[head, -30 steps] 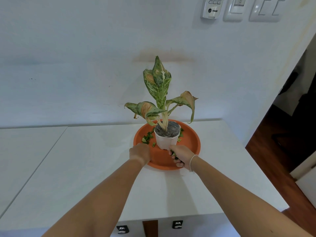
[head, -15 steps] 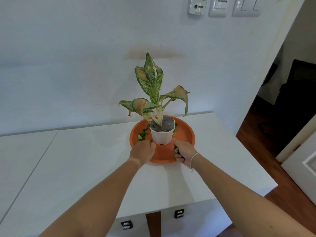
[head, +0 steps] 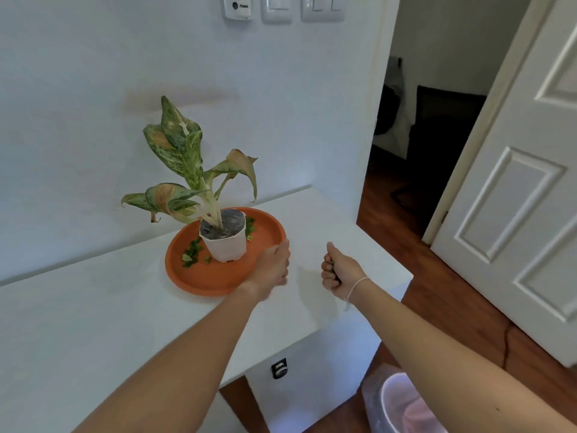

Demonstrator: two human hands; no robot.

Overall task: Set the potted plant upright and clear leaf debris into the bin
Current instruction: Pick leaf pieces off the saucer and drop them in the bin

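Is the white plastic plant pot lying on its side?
No, the white plastic plant pot stands upright on the round orange saucer, among green leaf scraps.

Matt orange plastic saucer [head: 199, 278], smooth white tabletop [head: 93, 323], glossy wooden floor [head: 452, 295].

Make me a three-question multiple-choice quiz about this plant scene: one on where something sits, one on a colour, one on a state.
1. Where is the bin?
A. on the table
B. on the floor, lower right
C. beside the door handle

2. What colour is the saucer?
A. orange
B. blue
C. black

3. How does the potted plant stand?
A. tipped over
B. upright in the saucer
C. held in the air

Answers: B, it shows below the table edge; A, its rim is orange; B, the pot rests on its base.
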